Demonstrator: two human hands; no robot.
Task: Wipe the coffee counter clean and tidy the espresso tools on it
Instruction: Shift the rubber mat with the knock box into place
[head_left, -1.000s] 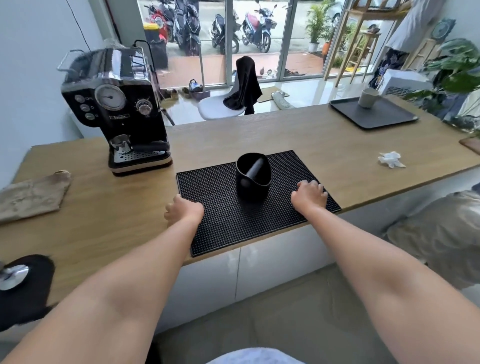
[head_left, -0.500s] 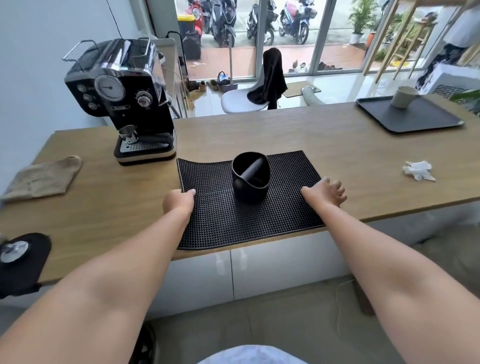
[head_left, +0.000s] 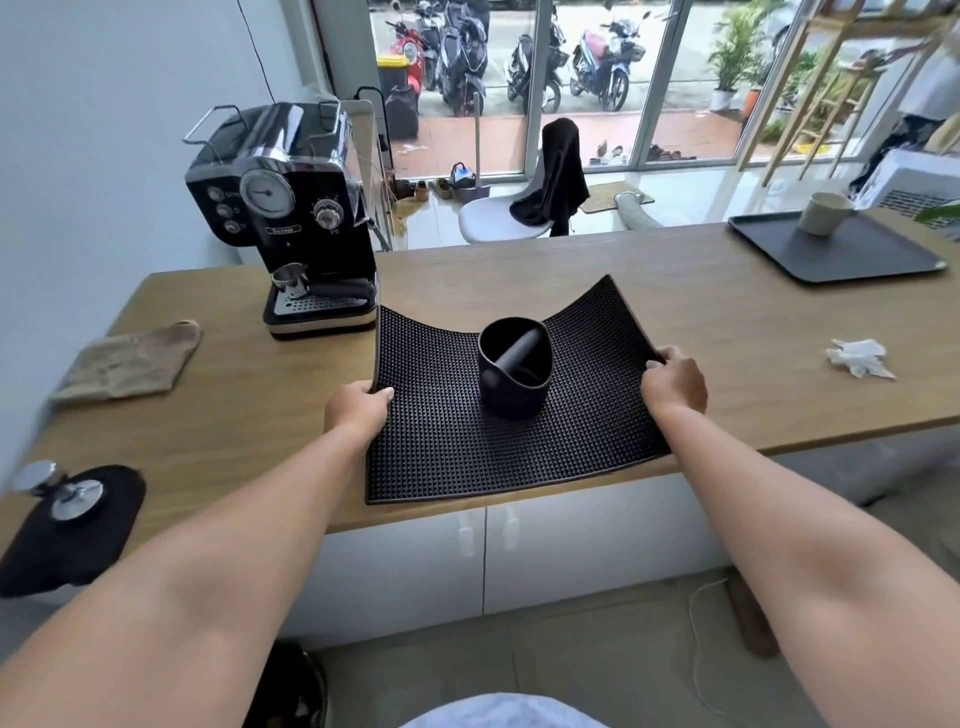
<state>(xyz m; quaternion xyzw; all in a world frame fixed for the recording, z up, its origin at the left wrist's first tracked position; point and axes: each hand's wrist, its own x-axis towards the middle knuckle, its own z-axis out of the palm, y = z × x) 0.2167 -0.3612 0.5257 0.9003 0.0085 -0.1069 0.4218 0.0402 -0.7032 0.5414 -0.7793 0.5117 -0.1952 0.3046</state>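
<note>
Head view: a long wooden counter (head_left: 727, 332) stands before glass doors, and motorbikes are parked outside. At 10 o'clock on it stands a black espresso machine (head_left: 291, 218). A brown cloth (head_left: 130, 361) lies at 9 o'clock. A tamper (head_left: 62, 491) rests on a small black mat (head_left: 67, 540) at 8 o'clock. At 2 o'clock is a dark tray (head_left: 857, 260) with a cup (head_left: 823, 213) on it, and at 3 o'clock lies a crumpled tissue (head_left: 860, 357).

The black rubber bar mat (head_left: 467, 447) is in the middle, near the front edge of the counter. Its long axis runs from 9 to 3 o'clock. Both short ends are raised, so the mat sags in the middle. There the knock box (head_left: 514, 369) stands upright, its bar running from about 8 to 2 o'clock.

The left hand (head_left: 356, 410) grips the left end of the mat, with the thumb on top. The right hand (head_left: 675, 384) has its fingers curled round the right end.
</note>
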